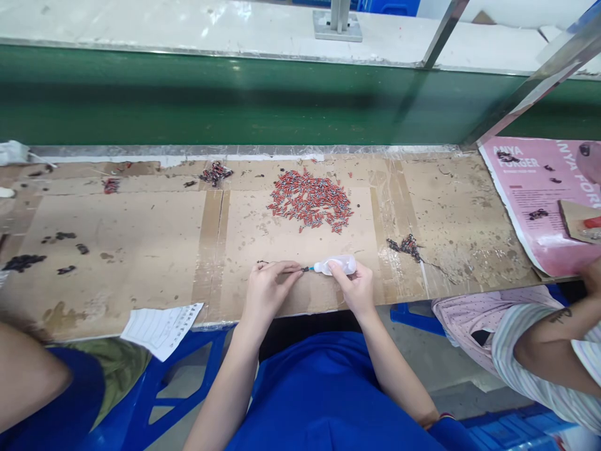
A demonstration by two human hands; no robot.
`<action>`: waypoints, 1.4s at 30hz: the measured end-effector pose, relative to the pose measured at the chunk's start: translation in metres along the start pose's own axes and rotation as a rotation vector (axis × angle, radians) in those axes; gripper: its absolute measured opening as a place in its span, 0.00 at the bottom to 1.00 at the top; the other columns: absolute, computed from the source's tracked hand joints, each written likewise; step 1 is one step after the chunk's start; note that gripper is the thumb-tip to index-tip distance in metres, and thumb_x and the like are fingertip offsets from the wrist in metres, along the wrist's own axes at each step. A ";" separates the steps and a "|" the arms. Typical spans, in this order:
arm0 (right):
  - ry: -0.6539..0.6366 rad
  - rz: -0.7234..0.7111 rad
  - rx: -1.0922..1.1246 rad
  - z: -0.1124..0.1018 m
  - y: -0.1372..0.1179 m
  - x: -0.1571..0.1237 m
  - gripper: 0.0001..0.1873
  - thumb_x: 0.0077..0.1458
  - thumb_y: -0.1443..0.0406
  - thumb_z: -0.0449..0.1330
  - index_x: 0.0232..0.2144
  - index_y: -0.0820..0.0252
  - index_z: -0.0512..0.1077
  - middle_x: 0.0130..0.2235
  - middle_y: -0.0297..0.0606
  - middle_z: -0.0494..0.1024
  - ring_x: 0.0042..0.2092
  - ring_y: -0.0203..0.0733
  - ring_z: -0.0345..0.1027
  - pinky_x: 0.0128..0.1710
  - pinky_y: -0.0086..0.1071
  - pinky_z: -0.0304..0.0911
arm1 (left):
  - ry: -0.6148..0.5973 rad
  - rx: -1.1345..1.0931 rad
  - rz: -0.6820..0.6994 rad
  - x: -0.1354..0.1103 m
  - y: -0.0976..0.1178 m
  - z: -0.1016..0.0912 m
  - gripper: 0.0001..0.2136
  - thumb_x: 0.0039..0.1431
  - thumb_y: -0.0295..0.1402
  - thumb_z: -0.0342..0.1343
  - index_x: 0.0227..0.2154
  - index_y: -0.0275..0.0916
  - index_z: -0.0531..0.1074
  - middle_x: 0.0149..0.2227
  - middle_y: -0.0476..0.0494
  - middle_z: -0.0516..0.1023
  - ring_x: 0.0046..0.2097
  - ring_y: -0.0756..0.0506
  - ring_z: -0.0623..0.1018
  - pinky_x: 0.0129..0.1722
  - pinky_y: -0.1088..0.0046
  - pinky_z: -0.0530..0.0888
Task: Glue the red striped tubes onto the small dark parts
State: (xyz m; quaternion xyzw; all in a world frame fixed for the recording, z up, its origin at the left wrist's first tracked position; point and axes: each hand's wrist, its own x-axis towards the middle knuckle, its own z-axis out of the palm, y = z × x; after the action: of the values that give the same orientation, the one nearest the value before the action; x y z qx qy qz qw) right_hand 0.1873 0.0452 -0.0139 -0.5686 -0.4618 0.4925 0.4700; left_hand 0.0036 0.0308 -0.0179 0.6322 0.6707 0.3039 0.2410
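My left hand [267, 289] is pinched shut on a thin dark wire piece [282, 268] lying across the cardboard. My right hand [357, 289] grips a small clear squeeze bottle [337, 265]; its blue nozzle points left and touches the end of the wire piece. Both hands rest near the front edge of the cardboard-covered bench [141, 238]. A heap of small red parts [310, 203] lies just beyond the hands.
Small dark clumps of wire pieces [405, 245] lie scattered on the cardboard. A paper sheet [162, 326] hangs over the front edge. A pink poster [539, 200] lies at right, where another person's arm [558, 338] shows. A green conveyor belt [235, 100] runs behind.
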 end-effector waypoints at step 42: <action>0.458 -0.341 -0.251 -0.017 0.002 -0.002 0.28 0.41 0.57 0.71 0.45 0.58 0.69 0.45 0.47 0.78 0.49 0.50 0.71 0.50 0.46 0.67 | 0.062 -0.088 0.194 0.015 0.034 0.002 0.08 0.63 0.34 0.50 0.32 0.42 0.73 0.34 0.46 0.80 0.39 0.45 0.78 0.43 0.67 0.73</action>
State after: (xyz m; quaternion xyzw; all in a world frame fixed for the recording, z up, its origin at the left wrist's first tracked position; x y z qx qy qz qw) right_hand 0.2038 0.0417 -0.0140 -0.6328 -0.4898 0.2049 0.5636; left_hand 0.0278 0.0465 0.0055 0.6734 0.5993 0.3745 0.2173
